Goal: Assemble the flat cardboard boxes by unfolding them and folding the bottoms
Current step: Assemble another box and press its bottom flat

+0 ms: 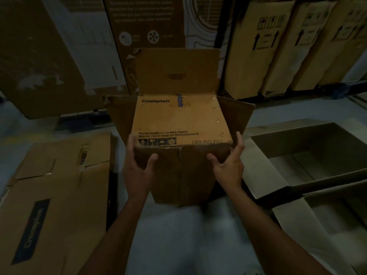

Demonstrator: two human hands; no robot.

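Both arms reach forward in a dim room. The left hand (pixel 139 167) grips the near left corner of the cardboard box (pixel 181 120), thumb on the front and fingers up the side. The right hand (pixel 228 163) holds the near right corner, fingers spread and lightly bent. The box sits on the pale floor (pixel 178 235), one flap folded down, the far flap standing up. Flat boxes (pixel 53 191) lie to the left. An open box (pixel 309 155) is on the right. Tall cartons (pixel 278 46) lean behind.
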